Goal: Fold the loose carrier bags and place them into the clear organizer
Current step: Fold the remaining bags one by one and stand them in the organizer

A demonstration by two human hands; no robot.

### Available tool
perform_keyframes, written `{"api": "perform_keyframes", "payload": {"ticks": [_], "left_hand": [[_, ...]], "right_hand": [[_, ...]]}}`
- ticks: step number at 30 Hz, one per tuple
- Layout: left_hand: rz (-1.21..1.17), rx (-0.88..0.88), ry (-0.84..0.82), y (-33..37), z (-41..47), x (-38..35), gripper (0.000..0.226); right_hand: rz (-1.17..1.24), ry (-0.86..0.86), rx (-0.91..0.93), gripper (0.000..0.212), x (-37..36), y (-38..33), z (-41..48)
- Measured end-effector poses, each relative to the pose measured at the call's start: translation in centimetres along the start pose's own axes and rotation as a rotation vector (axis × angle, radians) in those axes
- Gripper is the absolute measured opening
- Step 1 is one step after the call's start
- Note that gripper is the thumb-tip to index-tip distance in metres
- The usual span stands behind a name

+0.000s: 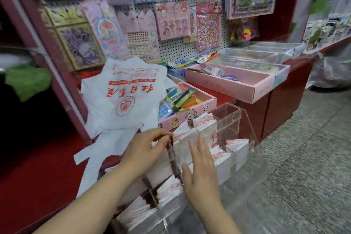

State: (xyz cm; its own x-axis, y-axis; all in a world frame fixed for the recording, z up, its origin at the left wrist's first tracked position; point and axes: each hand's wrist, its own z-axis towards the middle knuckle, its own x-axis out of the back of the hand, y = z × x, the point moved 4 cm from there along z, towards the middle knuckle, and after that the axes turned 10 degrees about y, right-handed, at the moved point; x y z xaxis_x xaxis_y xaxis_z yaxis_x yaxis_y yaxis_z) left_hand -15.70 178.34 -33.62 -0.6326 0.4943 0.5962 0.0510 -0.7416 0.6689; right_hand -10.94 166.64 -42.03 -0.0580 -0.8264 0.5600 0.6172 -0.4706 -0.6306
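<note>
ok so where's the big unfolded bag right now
The unfolded bag lies left of centre in the head view, spread on the red counter, its right edge over the pink cartoon box, behind and left of the clear organizer.

**Left hand pinching, right hand flat**

Two bare forearms reach in from the lower edge, the left from the lower left corner. The left hand [150, 147] has curled fingers, with thumb and forefinger pinching the corner of a folded bag [183, 133]. The right hand [202, 173] is just beside it, fingers straight and close together, thumb spread.
</note>
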Motion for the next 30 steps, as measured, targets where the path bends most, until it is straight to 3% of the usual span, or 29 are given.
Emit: {"api": "perform_keyframes", "payload": {"ticks": [3,8,12,18,25,30], "left_hand": [[0.169,0.145,0.108,-4.2,0.8,3.7,0.014],[0.38,0.286,0.027,-6.9,2.7,4.9,0.044],[0.617,0.227,0.025,-4.3,7.0,3.4,0.057],[0.919,0.105,-0.016,-1.8,10.1,0.8,0.047],[0.943,0.122,-0.016,-2.6,10.3,1.1,0.03],[0.804,0.138,0.029,-3.1,9.8,2.2,0.021]], "right_hand": [[-0.125,0.014,0.174,0.057,-1.8,-2.3,-0.6],[-0.282,-0.034,0.199,0.054,-3.3,-3.1,-1.1],[-0.295,0.042,0.189,0.053,-3.9,-3.1,-0.6],[-0.257,0.1,0.239,0.054,-4.2,-2.5,-0.3],[-0.176,0.176,0.256,0.056,-4.9,-2.3,-0.3],[-0.204,0.187,0.294,0.055,-4.6,-2.0,-0.3]]}}
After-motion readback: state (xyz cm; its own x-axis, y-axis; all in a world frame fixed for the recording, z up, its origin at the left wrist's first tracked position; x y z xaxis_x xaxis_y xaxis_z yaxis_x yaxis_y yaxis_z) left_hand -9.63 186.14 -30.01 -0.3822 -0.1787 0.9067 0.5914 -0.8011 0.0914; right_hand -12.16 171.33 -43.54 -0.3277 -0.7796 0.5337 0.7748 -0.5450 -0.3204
